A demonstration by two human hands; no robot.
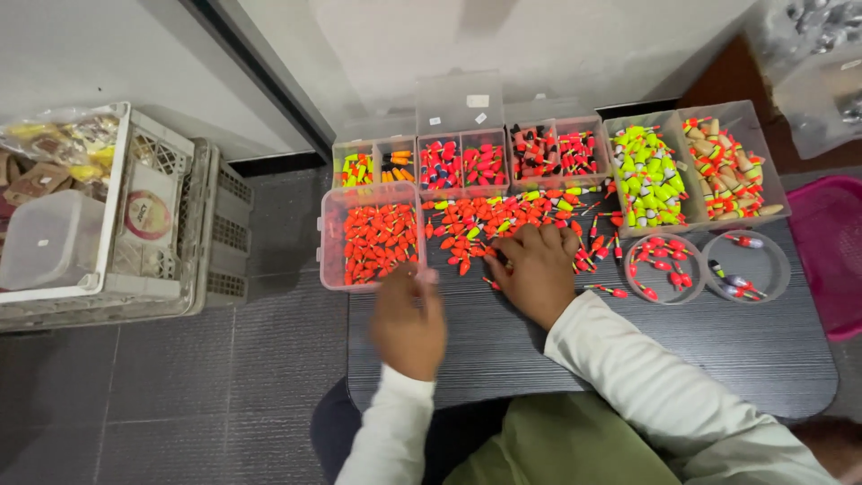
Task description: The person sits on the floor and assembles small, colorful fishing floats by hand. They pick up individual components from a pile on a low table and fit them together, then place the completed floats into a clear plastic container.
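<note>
A loose heap of small orange, red and yellow-green fishing floats (503, 218) lies on a dark low table (736, 350). My right hand (536, 268) rests palm down on the near edge of the heap, fingers spread among the floats. My left hand (409, 319) is blurred, hovering at the near right corner of a clear box of orange floats (373, 238); what its fingers hold cannot be made out. Both arms wear white sleeves.
Clear compartment boxes of sorted floats (467, 163) line the back, with larger bins of yellow-green (648, 175) and orange-beige floats (729, 169) at right. Two round clear dishes (664, 267) sit near right. A pink tray (831, 251) is far right; white crates (135, 233) stand left on the floor.
</note>
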